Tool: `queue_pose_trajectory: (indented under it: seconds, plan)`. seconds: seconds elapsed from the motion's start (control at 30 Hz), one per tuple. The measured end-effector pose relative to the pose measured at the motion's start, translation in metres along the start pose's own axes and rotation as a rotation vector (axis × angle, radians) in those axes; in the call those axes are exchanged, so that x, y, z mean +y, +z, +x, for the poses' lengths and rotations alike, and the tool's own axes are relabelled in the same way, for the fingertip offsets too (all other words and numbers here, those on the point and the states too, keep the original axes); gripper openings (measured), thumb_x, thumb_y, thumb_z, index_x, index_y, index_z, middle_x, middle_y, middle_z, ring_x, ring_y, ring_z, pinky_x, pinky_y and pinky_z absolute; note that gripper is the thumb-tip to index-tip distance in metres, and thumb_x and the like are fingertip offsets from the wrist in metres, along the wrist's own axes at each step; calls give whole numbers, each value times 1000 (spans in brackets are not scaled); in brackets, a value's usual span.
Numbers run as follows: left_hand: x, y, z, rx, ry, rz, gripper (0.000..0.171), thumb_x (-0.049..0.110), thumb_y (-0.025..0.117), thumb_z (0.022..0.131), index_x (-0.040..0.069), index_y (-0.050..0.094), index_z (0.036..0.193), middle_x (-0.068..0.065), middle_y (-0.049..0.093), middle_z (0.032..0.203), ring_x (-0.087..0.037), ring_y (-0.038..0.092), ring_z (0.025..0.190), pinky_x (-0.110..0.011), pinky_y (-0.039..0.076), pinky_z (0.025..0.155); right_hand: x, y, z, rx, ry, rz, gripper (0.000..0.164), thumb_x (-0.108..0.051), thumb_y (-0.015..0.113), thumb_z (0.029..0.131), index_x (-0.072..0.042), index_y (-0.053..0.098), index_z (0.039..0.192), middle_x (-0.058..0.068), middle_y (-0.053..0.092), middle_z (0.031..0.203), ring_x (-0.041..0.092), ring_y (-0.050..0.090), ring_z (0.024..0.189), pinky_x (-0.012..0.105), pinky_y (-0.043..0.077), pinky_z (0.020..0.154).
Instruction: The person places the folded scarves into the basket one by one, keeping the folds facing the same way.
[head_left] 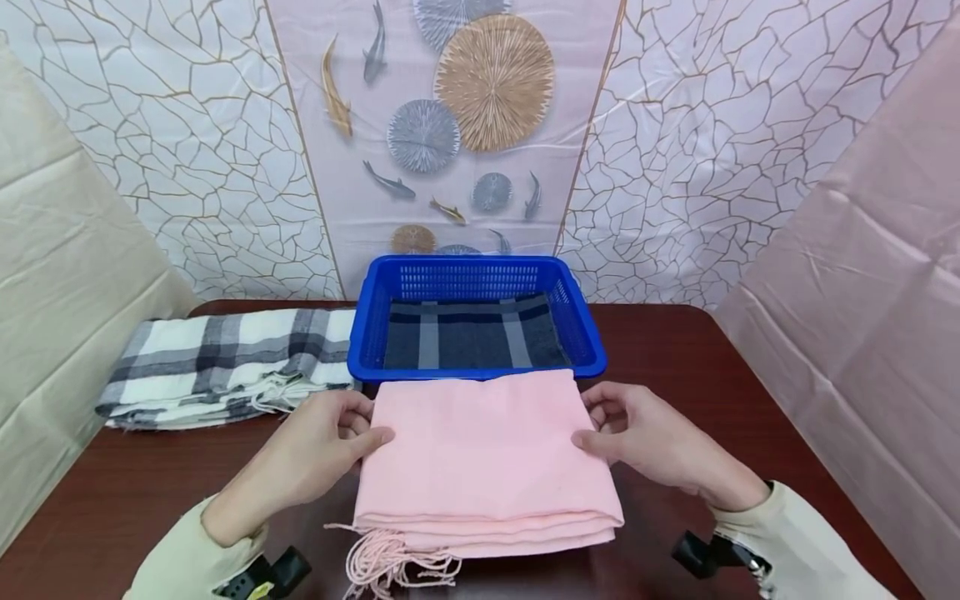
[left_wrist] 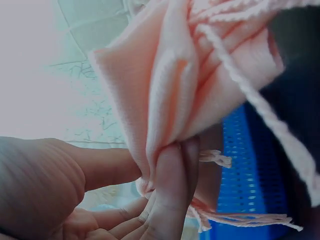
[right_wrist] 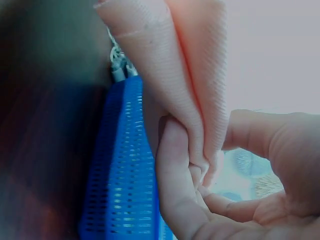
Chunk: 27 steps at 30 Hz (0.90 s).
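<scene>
A folded pink scarf (head_left: 487, 458) with twisted fringe (head_left: 393, 558) at its near left corner is held up in front of the blue basket (head_left: 358, 333). My left hand (head_left: 318, 442) pinches its left edge, thumb on top and fingers beneath. On the opposite edge my right hand (head_left: 648, 437) grips it the same way. Both wrist views show the folded layers squeezed between thumb and fingers, with the basket's perforated wall (right_wrist: 122, 165) beyond. Inside the basket lies a dark grey scarf (head_left: 472, 333) with lighter stripes, folded flat.
Left of the basket, a folded black-and-white checked scarf (head_left: 240, 358) with white fringe rests on the dark red-brown table (head_left: 675, 350). Patterned cloth (head_left: 675, 150) hangs behind the table, and plain fabric (head_left: 847, 275) walls in both sides.
</scene>
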<state>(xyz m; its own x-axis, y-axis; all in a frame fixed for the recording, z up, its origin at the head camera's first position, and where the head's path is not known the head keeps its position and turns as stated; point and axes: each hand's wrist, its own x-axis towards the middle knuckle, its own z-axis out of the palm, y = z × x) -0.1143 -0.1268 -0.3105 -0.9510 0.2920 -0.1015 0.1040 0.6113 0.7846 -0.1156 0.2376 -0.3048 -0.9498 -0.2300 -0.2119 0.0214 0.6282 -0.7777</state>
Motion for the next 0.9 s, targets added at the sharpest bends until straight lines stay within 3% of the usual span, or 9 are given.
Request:
queue_pose_trajectory:
  seconds: [0.3, 0.5, 0.9]
  plan:
    - [21, -20, 6, 3, 48, 25, 22, 22, 69, 98, 2, 69, 105, -2, 68, 77, -16, 66, 68, -32, 51, 64, -22, -24, 0, -15, -49, -22, 50, -23, 78, 90, 3, 58, 129, 13, 64, 99, 23, 63, 87, 31, 58, 71]
    - [33, -31, 7, 50, 63, 60, 28, 26, 70, 97, 1, 69, 110, -3, 72, 83, -13, 67, 70, -31, 53, 67, -32, -36, 1, 1, -70, -37, 53, -23, 77, 91, 3, 55, 132, 14, 65, 103, 22, 64, 88, 30, 59, 74]
    - [58, -59, 27, 107, 59, 110, 31, 29, 69, 98, 2, 71, 114, -6, 78, 89, -12, 70, 70, -30, 51, 67, -51, -59, 24, 41, -109, -45, 50, -23, 73, 94, 2, 56, 134, 13, 67, 109, 15, 65, 90, 27, 58, 78]
